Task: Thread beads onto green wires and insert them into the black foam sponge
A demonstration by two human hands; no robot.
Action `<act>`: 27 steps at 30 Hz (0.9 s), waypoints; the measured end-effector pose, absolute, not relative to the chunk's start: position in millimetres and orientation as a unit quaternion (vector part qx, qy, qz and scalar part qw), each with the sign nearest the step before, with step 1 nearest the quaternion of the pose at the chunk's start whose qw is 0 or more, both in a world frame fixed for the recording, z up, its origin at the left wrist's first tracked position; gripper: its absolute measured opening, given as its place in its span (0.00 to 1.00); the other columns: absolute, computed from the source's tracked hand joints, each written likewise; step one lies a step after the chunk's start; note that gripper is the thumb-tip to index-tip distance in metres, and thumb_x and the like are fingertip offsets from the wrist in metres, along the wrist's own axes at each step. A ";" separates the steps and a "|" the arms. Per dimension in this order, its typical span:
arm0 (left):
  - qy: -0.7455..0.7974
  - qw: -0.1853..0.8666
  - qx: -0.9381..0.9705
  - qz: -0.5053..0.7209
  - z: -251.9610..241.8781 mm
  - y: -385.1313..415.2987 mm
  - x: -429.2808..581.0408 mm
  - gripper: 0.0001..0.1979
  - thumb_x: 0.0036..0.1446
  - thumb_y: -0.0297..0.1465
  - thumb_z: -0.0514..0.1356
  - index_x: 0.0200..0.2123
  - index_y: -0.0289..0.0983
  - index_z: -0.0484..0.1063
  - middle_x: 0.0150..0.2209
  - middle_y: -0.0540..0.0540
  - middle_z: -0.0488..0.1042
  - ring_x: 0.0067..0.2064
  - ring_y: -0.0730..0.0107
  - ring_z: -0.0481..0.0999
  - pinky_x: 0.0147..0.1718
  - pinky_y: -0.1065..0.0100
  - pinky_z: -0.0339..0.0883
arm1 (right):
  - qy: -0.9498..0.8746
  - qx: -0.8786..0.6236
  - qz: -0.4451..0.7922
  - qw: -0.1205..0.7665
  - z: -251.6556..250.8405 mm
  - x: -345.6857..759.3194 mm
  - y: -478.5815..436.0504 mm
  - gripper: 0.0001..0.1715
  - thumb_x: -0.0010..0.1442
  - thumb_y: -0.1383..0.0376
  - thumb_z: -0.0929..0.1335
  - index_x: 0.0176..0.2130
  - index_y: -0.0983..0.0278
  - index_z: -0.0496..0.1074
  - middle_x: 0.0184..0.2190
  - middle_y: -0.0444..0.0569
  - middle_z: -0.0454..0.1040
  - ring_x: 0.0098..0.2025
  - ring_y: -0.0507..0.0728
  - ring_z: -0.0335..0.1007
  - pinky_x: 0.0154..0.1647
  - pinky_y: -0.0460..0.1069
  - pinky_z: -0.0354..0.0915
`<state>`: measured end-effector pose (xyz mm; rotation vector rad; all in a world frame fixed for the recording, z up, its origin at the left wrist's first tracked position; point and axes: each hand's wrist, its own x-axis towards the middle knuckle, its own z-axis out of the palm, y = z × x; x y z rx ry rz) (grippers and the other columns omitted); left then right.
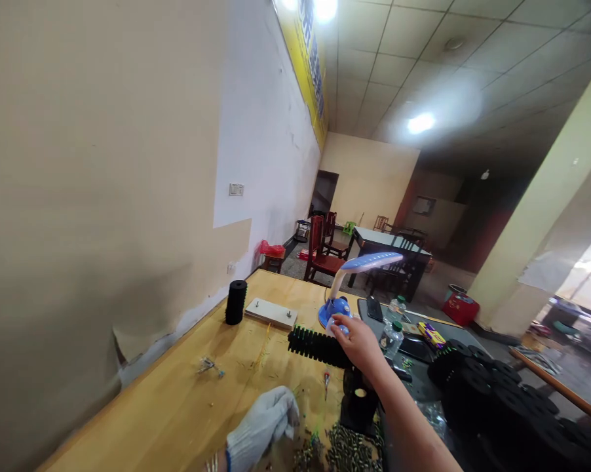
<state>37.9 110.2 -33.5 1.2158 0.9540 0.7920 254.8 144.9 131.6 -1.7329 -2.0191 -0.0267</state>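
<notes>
My right hand is bare and reaches over the near end of a black studded roller. Its thumb and forefinger curl together beside the blue lamp base; anything between them is too small to make out. The roller lies sideways above a black stand, with short pegs along its edge. My left hand, in a white knitted glove, is low over the table with its fingers curled in, their tips hidden. Close to it lie a pile of small metal pins and a red-ended screwdriver-like tool.
A black cylinder stands upright near a pale board with two bolts. A blue desk lamp rises behind the roller. Clear bottles and many black rollers occupy the right side. The wall borders the table's left edge.
</notes>
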 end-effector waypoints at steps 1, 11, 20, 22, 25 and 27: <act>0.419 0.647 0.536 0.343 -33.4 108.2 35.8 0.16 0.63 0.36 0.59 0.51 0.36 0.69 0.50 0.43 0.73 0.45 0.62 0.76 0.43 0.56 0.73 | -0.722 -0.643 -0.032 0.254 134.0 270.6 136.9 0.22 0.64 0.57 0.60 0.51 0.62 0.74 0.46 0.50 0.79 0.50 0.57 0.72 0.50 0.48 0.63; 0.402 0.657 0.560 0.306 -39.1 109.6 49.9 0.13 0.64 0.38 0.57 0.42 0.33 0.72 0.37 0.48 0.75 0.33 0.70 0.76 0.31 0.67 0.73 | -0.629 -0.743 -0.144 0.178 69.9 393.0 54.0 0.25 0.59 0.70 0.59 0.52 0.65 0.73 0.53 0.52 0.75 0.56 0.60 0.67 0.57 0.52 0.60; 0.453 0.644 0.517 0.334 -49.2 88.1 37.6 0.13 0.63 0.36 0.58 0.48 0.35 0.70 0.44 0.45 0.75 0.39 0.67 0.77 0.37 0.61 0.74 | -0.666 -0.733 -0.121 0.067 13.3 405.6 88.6 0.25 0.57 0.76 0.59 0.46 0.60 0.77 0.48 0.55 0.78 0.52 0.63 0.71 0.48 0.55 0.63; 0.454 0.645 0.513 0.339 -50.8 78.3 28.3 0.15 0.63 0.36 0.58 0.51 0.36 0.69 0.49 0.43 0.73 0.45 0.62 0.76 0.42 0.57 0.74 | -0.681 -0.721 -0.112 0.052 10.1 405.8 86.4 0.24 0.56 0.76 0.60 0.41 0.57 0.79 0.41 0.52 0.81 0.48 0.62 0.74 0.45 0.53 0.63; 0.451 0.648 0.511 0.341 -53.6 63.2 15.1 0.16 0.63 0.36 0.58 0.52 0.37 0.69 0.52 0.42 0.71 0.47 0.60 0.75 0.45 0.55 0.72 | -0.692 -0.713 -0.106 0.029 2.6 406.3 77.5 0.24 0.56 0.76 0.60 0.36 0.55 0.80 0.37 0.52 0.82 0.45 0.62 0.75 0.43 0.53 0.64; 0.449 0.651 0.510 0.339 -55.1 55.7 9.8 0.15 0.63 0.36 0.58 0.52 0.38 0.69 0.52 0.42 0.71 0.48 0.60 0.75 0.45 0.55 0.72 | -0.698 -0.709 -0.103 0.014 -4.6 408.7 71.3 0.25 0.56 0.76 0.60 0.36 0.55 0.80 0.38 0.52 0.82 0.46 0.63 0.76 0.43 0.55 0.65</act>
